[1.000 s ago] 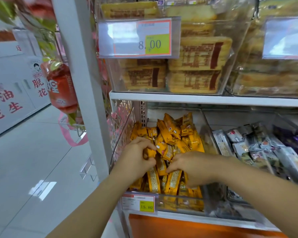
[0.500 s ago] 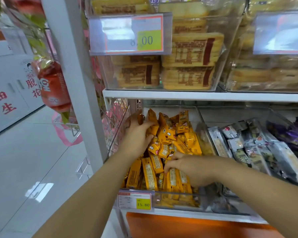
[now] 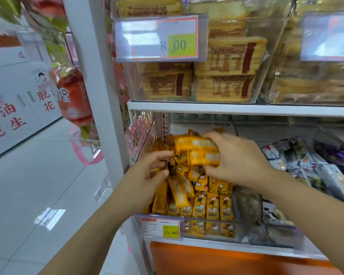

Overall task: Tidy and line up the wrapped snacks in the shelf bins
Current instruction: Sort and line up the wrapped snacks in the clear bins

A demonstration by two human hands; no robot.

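Observation:
A clear shelf bin [image 3: 207, 228] on the lower shelf holds many small orange wrapped snack bars [image 3: 199, 207]. Its front row stands upright and lined up; the bars behind lie jumbled. My right hand [image 3: 236, 161] is raised over the bin's middle, shut on a couple of orange bars [image 3: 197, 152] held sideways. My left hand [image 3: 147, 171] hovers at the bin's left side, fingers spread, fingertips touching the loose bars there. Whether it grips any is unclear.
A neighbouring clear bin [image 3: 298, 233] to the right holds grey and dark wrapped snacks [image 3: 306, 167]. Above, bins of yellow-brown packs [image 3: 226, 62] sit on the upper shelf [image 3: 236, 109]. A white upright post [image 3: 95, 86] stands left, with hanging red bags [image 3: 74, 100] beyond it. An orange panel [image 3: 226, 261] lies below.
My right hand has risen from the front of the bin with a couple of bars in it. My left hand has come down from the back left to the bin's left middle.

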